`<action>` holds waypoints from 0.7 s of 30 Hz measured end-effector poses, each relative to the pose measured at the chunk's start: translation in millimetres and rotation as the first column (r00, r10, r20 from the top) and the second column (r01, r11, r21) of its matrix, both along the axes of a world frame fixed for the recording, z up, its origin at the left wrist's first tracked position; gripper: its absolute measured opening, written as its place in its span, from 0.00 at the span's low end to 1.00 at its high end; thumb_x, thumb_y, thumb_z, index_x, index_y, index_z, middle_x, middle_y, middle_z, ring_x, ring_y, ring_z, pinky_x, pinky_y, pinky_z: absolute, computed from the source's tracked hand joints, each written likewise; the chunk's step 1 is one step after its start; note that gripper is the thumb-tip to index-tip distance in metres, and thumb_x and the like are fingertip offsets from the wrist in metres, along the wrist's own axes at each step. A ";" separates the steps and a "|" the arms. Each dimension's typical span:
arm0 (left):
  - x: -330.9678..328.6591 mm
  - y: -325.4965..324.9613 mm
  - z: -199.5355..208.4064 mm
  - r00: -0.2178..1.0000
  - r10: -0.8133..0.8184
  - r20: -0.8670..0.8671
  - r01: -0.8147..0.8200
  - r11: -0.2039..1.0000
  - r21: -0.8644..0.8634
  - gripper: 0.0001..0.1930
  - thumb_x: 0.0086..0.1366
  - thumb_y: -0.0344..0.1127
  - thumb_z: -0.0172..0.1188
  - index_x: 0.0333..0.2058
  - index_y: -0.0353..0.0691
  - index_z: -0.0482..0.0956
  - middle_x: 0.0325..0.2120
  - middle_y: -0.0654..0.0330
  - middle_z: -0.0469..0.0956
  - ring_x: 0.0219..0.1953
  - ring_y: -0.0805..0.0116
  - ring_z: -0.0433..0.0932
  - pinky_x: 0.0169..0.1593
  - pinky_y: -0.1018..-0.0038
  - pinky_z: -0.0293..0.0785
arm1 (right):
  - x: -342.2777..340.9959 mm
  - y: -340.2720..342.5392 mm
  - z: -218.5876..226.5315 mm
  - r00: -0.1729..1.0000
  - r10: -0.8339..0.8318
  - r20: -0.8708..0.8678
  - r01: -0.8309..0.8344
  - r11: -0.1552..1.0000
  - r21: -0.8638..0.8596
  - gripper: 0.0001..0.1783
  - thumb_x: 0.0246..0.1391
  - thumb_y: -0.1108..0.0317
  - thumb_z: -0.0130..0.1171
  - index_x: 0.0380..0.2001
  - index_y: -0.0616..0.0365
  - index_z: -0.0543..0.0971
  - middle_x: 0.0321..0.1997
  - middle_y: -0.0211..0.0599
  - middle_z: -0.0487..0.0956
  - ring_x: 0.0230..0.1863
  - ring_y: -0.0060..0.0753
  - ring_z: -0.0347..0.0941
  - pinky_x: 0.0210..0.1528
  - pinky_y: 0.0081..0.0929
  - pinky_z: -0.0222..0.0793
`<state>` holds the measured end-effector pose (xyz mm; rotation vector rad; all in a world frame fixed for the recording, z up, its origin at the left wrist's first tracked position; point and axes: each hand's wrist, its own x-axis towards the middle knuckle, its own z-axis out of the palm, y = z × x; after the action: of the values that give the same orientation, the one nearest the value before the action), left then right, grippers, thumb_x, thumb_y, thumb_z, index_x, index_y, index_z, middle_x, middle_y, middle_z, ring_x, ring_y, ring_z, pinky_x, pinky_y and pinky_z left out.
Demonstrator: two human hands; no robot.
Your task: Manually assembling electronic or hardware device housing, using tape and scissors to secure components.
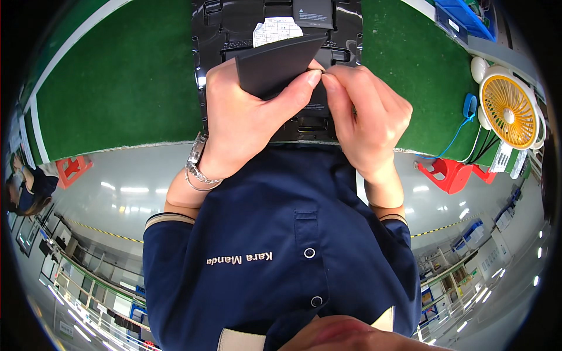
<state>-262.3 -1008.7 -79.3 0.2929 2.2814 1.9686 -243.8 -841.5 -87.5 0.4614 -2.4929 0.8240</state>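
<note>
My left hand (243,120) grips a flat black rectangular piece (278,65), tilted up over a glossy black moulded tray (198,44). Its thumb lies along the near edge, and the other fingers are hidden behind the piece. Close by on the right, my right hand (372,114) has thumb and index finger pinched together at the piece's near right corner, touching the left thumb tip. Whatever is in that pinch is too small to make out. Beyond the held piece are a white printed paper (277,30) and a similar black piece (314,13) in the tray.
The tray rests on a green-topped table (129,82). At the right stand a white and orange fan (508,114), a blue coiled cord (469,108) and a blue bin (471,17). Red stools (449,176) are below the table edge. Another person (34,186) is at far left.
</note>
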 end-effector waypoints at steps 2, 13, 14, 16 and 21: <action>-1.5 -2.2 -1.5 0.999 -0.043 0.017 0.043 0.999 0.020 0.03 0.60 0.25 0.64 0.32 0.32 0.83 0.25 0.64 0.82 0.28 0.79 0.76 0.33 0.81 0.72 | -3.5 4.8 0.4 0.998 0.060 -0.023 -0.060 0.998 0.006 0.11 0.42 0.71 0.68 0.19 0.52 0.73 0.14 0.27 0.67 0.14 0.29 0.66 0.15 0.27 0.60; -23.6 -12.8 -18.8 0.972 -0.117 0.204 0.075 0.976 0.202 0.09 0.65 0.30 0.58 0.37 0.29 0.82 0.27 0.60 0.83 0.32 0.75 0.80 0.38 0.78 0.75 | -13.4 36.3 -2.3 0.910 0.003 0.414 0.085 0.977 -0.196 0.10 0.55 0.65 0.62 0.25 0.60 0.79 0.14 0.35 0.69 0.14 0.32 0.66 0.21 0.29 0.64; -27.0 -14.9 -21.4 0.973 -0.131 0.188 0.089 0.973 0.213 0.09 0.65 0.30 0.57 0.37 0.29 0.82 0.27 0.60 0.83 0.32 0.75 0.80 0.39 0.77 0.75 | -21.0 47.5 2.3 0.804 -0.158 0.573 0.214 0.976 -0.031 0.14 0.59 0.62 0.61 0.26 0.62 0.79 0.14 0.37 0.70 0.15 0.29 0.67 0.21 0.28 0.63; -32.6 -17.2 -22.4 0.975 -0.136 0.176 0.102 0.976 0.192 0.10 0.66 0.30 0.56 0.38 0.30 0.82 0.27 0.60 0.83 0.32 0.74 0.80 0.40 0.76 0.75 | -35.3 82.9 -19.8 0.787 -0.299 0.539 0.221 0.953 0.206 0.19 0.60 0.56 0.59 0.25 0.62 0.79 0.15 0.41 0.74 0.17 0.42 0.72 0.22 0.32 0.65; -52.7 -24.3 -29.4 0.995 -0.053 0.083 0.058 0.997 -0.058 0.13 0.68 0.34 0.54 0.44 0.32 0.80 0.31 0.60 0.83 0.32 0.75 0.79 0.39 0.78 0.74 | -48.3 103.0 -19.9 0.709 -0.625 0.325 0.137 0.575 0.806 0.26 0.55 0.43 0.60 0.26 0.58 0.80 0.23 0.43 0.81 0.28 0.49 0.79 0.26 0.38 0.72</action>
<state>-315.0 -1033.0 -108.8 0.2631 2.2524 1.8464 -292.0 -738.5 -107.5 -0.2154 -3.2709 -0.3831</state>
